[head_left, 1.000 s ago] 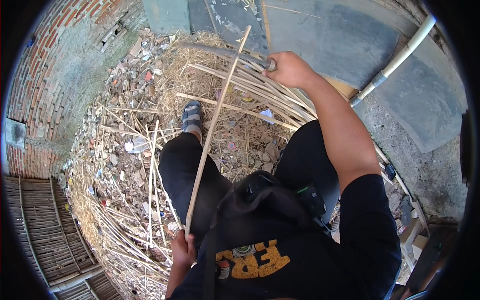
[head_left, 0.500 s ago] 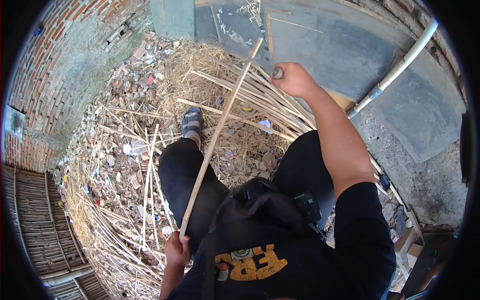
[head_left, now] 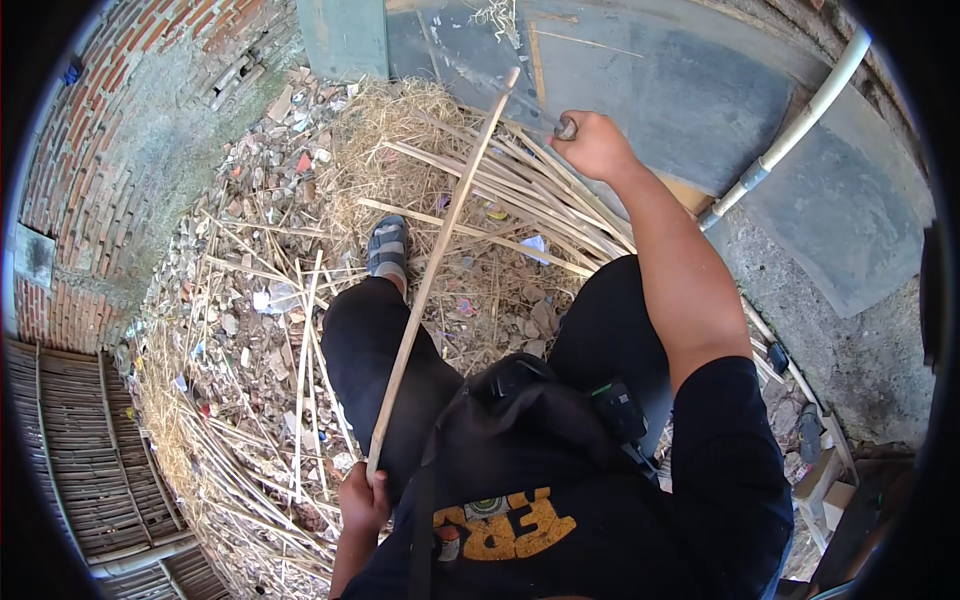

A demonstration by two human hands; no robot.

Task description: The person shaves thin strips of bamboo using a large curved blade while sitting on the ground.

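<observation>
My left hand point(head_left: 364, 500) is closed around the lower end of a long, pale bamboo strip point(head_left: 441, 252). The strip slants up and away across my left thigh, its far tip beyond the straw. Out ahead on the right, my right hand point(head_left: 598, 147) is wrapped round the handle of a knife point(head_left: 566, 129). Its blade is a faint blur reaching toward the strip's far end; I cannot tell whether they touch. Below that hand lies a bundle of similar bamboo strips point(head_left: 540, 190).
Rubble and straw point(head_left: 390, 120) cover the ground, with more loose strips point(head_left: 230, 480) at the left. My sandalled left foot point(head_left: 387, 247) stands among them. A brick wall point(head_left: 90, 190) rises at the left; grey panels point(head_left: 670, 90) and a white pipe point(head_left: 815, 120) are at the right.
My right hand has moved slightly up and to the right with the knife, whose blurred blade now shows. The strip stays in my left hand at nearly the same slant.
</observation>
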